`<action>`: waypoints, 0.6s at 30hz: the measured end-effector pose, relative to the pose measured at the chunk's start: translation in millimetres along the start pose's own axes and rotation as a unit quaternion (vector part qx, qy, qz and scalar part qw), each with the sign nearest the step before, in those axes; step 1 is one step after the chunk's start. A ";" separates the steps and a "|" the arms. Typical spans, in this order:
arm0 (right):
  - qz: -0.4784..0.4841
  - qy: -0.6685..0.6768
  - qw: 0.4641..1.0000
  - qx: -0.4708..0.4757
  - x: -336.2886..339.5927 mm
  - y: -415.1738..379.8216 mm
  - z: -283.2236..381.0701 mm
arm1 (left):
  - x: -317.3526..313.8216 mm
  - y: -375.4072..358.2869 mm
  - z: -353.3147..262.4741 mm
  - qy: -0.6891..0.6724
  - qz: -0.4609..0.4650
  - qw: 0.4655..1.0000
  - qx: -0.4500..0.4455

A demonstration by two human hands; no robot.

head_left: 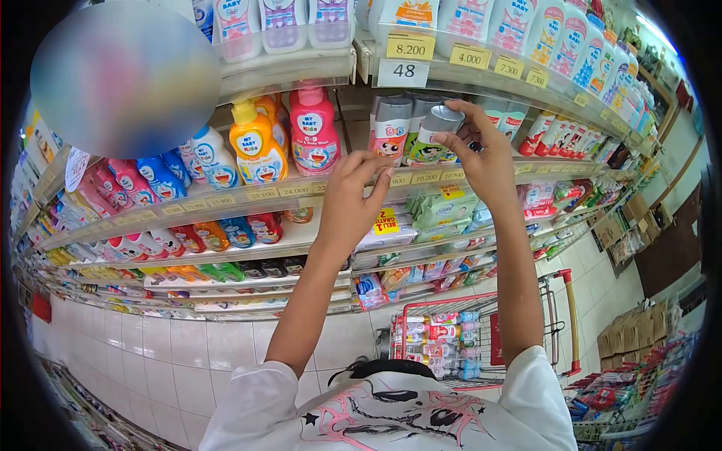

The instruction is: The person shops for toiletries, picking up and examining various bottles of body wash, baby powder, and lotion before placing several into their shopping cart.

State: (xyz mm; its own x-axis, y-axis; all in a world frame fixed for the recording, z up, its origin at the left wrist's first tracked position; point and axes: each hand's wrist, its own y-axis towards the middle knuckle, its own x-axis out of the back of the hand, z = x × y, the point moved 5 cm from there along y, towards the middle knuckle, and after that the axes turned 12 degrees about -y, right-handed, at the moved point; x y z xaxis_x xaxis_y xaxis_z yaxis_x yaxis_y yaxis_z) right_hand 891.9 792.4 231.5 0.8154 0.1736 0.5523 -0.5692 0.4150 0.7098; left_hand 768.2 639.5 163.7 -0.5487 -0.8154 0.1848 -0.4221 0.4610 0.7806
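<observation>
My right hand grips a green-labelled bottle with a grey cap at the shelf, its thumb and fingers around the cap end. Just left of it stands a pink-labelled bottle with a grey cap. My left hand is raised at the shelf edge, below and left of the pink-labelled bottle, its fingers bent and close together; whether they hold anything is hidden. A pink pump-style bottle and a yellow one stand to the left on the same shelf.
Price tags line the shelf edge. Above is a shelf of white bottles. Packs of wipes lie on the shelf below. A shopping cart full of bottles stands on the tiled floor at the lower right.
</observation>
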 end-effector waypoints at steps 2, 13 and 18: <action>-0.015 -0.002 1.000 0.021 -0.5 1.3 2.4 | -3.0 -0.3 4.4 0.010 0.027 1.000 0.003; -0.113 0.013 0.993 0.034 8.9 -28.7 -10.2 | 3.3 -14.3 -23.6 0.036 0.003 0.999 -0.015; -0.218 0.126 0.964 -0.089 16.2 -152.7 -103.6 | -16.6 -103.7 -20.1 -0.043 0.042 0.997 0.054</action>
State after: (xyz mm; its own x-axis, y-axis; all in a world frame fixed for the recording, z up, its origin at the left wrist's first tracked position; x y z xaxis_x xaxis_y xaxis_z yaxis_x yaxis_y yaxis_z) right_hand 1003.0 824.4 86.9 0.9857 0.1492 0.0786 -0.1570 0.6406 0.7517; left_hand 835.6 598.2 91.7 -0.6440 -0.7407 0.1916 -0.4439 0.5657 0.6950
